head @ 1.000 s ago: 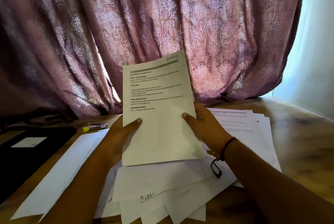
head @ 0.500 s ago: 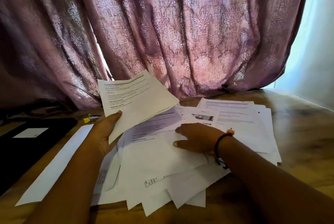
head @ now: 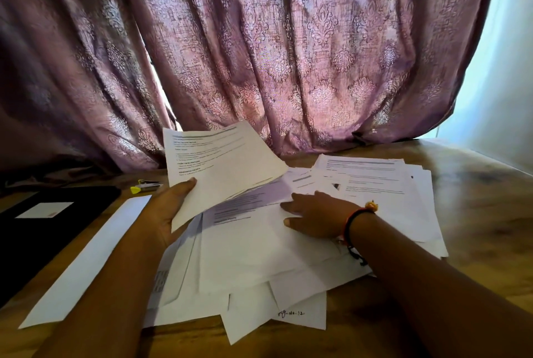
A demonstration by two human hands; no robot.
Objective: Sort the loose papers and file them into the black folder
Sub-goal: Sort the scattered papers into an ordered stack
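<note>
The left hand (head: 170,213) holds one printed sheet (head: 225,164) by its bottom corner. The thumb lies on top of the page and the other fingers are tucked under it, so I cannot see them. The sheet is lifted up off the table (head: 476,199) and tilts back toward the pink curtain (head: 259,54). It hangs over the left part of the pile of loose papers (head: 259,248). The right hand (head: 314,216) lies flat on top of that pile, palm down, with its fingers spread out and almost straight. It grips nothing. It has a red and black bracelet (head: 354,219) on the wrist. The black folder (head: 43,230) lies shut on the table far to the left, well apart from both hands, with a small white label (head: 44,210) on its cover. The picture's edge cuts off the folder's left side. A long white strip of paper (head: 86,262) lies between the folder and the left arm. A yellow marker pen (head: 145,186) sits near the curtain, just behind the left hand, and its dark end is hard to make out. The words on all the pages are too blurry to read. Many sheets in the pile are mostly hidden under others. One low sheet has a small handwritten note that I cannot read well.
</note>
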